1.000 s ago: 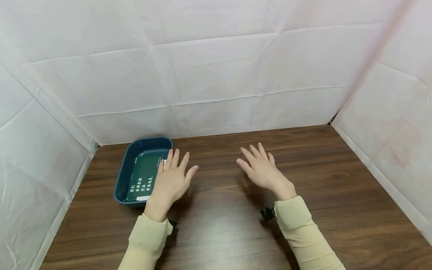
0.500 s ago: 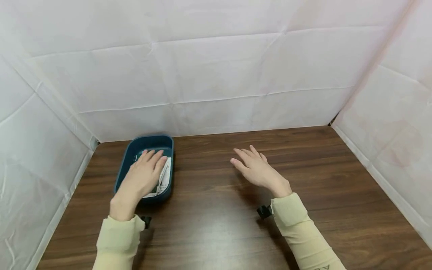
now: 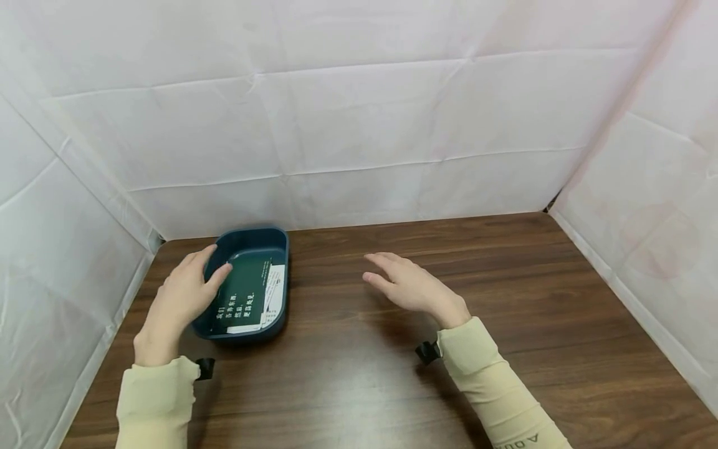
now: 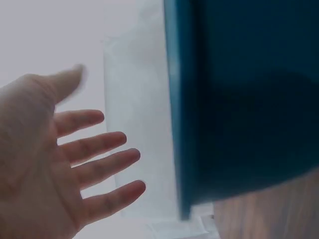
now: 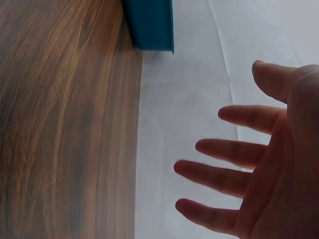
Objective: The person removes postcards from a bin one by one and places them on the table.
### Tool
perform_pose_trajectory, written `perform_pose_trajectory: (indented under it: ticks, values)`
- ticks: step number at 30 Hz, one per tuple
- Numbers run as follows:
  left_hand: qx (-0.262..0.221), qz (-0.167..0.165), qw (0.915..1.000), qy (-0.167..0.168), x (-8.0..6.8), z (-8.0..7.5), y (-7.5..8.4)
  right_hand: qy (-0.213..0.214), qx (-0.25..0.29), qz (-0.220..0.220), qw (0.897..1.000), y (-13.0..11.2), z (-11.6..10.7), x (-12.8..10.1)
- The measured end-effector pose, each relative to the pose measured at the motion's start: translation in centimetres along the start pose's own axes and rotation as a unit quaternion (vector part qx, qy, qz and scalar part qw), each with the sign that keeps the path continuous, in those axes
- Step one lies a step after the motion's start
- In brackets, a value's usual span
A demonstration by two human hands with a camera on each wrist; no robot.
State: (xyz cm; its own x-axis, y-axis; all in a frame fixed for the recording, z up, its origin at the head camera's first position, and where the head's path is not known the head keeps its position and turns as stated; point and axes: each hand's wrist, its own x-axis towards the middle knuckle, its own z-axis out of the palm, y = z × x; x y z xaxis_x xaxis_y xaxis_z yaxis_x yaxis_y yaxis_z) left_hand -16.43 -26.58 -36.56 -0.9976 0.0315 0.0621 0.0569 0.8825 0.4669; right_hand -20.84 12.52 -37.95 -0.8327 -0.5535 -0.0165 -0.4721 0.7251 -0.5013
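Observation:
A dark blue-green plastic bin (image 3: 252, 237) stands at the back left of the table. Inside it lies a dark green booklet (image 3: 241, 293) with white Chinese characters, on top of white printed papers (image 3: 275, 290). My left hand (image 3: 179, 296) is at the bin's left side, thumb over the rim, with nothing in its grasp. In the left wrist view, its fingers (image 4: 104, 169) are spread and apart from the bin's outer wall (image 4: 239, 109). Over the middle of the table is my right hand (image 3: 412, 284), fingers extended, holding nothing; the bin shows beyond it in the right wrist view.
The brown wood-grain table (image 3: 348, 374) ends at a white sheet wall (image 3: 359, 137) behind. More white sheeting hangs at the left and right sides. A black wrist camera (image 3: 428, 353) sits under the right sleeve cuff, another (image 3: 205, 368) by the left.
My left hand has passed leftward over the bin, from its right edge to its left side, uncovering the booklet and papers. My right hand has drifted a little left.

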Motion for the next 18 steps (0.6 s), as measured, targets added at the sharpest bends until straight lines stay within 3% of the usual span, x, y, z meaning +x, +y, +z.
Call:
perform_pose_trajectory:
  ticks: [6, 18]
  values:
    - [-0.004, -0.037, 0.9986, 0.038, 0.3, 0.3, -2.0, -0.011, -0.023, -0.029, 0.999, -0.8, 0.2, 0.2]
    - [-0.049, -0.065, 0.9966, -0.007, 0.4, 1.6, -4.9, -0.037, -0.047, -0.061, 0.996, -3.0, 1.3, 1.2]
